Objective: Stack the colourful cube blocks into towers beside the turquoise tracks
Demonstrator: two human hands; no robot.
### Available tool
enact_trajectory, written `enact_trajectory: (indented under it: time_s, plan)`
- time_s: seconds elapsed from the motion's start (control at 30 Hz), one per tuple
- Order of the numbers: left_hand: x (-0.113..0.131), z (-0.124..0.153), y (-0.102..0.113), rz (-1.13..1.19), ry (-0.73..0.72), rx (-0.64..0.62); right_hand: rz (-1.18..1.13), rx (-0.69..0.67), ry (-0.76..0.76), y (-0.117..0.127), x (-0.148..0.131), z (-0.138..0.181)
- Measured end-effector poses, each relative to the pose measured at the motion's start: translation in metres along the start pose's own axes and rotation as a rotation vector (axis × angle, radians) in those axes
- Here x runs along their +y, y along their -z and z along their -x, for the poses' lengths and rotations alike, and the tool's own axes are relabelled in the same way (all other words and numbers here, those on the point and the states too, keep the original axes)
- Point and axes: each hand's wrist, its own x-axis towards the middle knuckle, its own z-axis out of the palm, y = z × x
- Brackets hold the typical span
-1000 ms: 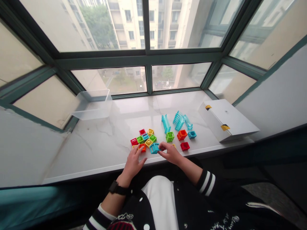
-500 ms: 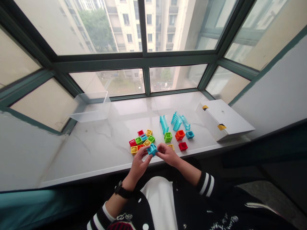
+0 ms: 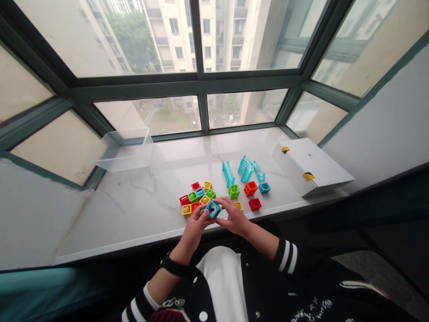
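Both hands hold one blue hollow cube [image 3: 213, 209] just above the near edge of a white marble sill [image 3: 140, 210]. My left hand [image 3: 194, 228] pinches its left side and my right hand [image 3: 234, 217] grips its right side. Behind the hands lies a cluster of several coloured hollow cubes [image 3: 197, 197], red, green, yellow, orange and blue. Further right stand a green cube [image 3: 233, 191], an orange cube [image 3: 250, 188], a small blue cube [image 3: 264, 187] and a red cube [image 3: 254, 204]. A yellow cube [image 3: 239, 205] peeks out beside my right hand.
Turquoise ribbed track pieces [image 3: 244, 169] lie behind the loose cubes. A clear plastic bin [image 3: 125, 150] stands at the back left of the sill. A white cardboard box [image 3: 310, 166] sits at the right end. Window frames ring the sill.
The blue cube was on the sill under my right fingers; now both hands have lifted it, turned it and drawn it toward me. My left hand moved in from the left.
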Motion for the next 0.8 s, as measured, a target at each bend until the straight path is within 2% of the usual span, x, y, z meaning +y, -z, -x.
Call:
enact_trajectory:
  time_s: [0.3, 0.53, 0.8]
  plan:
    - [-0.001, 0.001, -0.005, -0.101, -0.02, -0.04, 0.066, 0.005, 0.001, 0.004, 0.005, 0.003]
    - [0.011, 0.005, -0.013, -0.236, -0.098, -0.095, 0.054, 0.023, -0.013, 0.009, 0.004, 0.005]
    - [0.013, 0.003, -0.021, -0.329, -0.108, -0.238, 0.057, 0.125, -0.107, 0.038, 0.014, 0.021]
